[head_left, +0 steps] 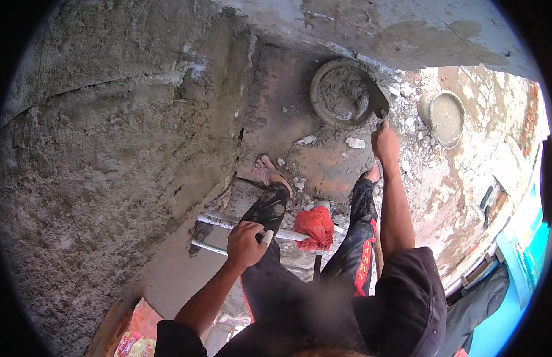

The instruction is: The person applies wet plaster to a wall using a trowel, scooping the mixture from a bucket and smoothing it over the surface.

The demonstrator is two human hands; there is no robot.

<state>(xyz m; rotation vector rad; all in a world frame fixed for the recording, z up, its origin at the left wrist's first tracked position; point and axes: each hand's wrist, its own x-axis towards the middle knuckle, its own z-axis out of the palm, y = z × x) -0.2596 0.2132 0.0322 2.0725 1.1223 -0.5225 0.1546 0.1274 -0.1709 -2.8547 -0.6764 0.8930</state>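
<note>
My right hand (385, 144) grips a trowel, whose dark metal blade (374, 93) is at the right side of a round basin (317, 98) holding grey mortar (341, 95). My left hand (247, 243) is closed above my left leg, with something short and pale by its thumb; what it holds, if anything, I cannot make out. Below it, white bars (222, 221) lie under my legs, with a crumpled red plastic bag (313, 229) between my knees.
A rough plastered wall (109, 131) fills the left, with another plastered surface (418, 33) above. A bucket of grey slurry (426, 119) stands right of the basin. Rubble (354, 143) lies around my bare-toed feet. Dark slippers (486, 199) and blue sheeting (525, 244) are at the right.
</note>
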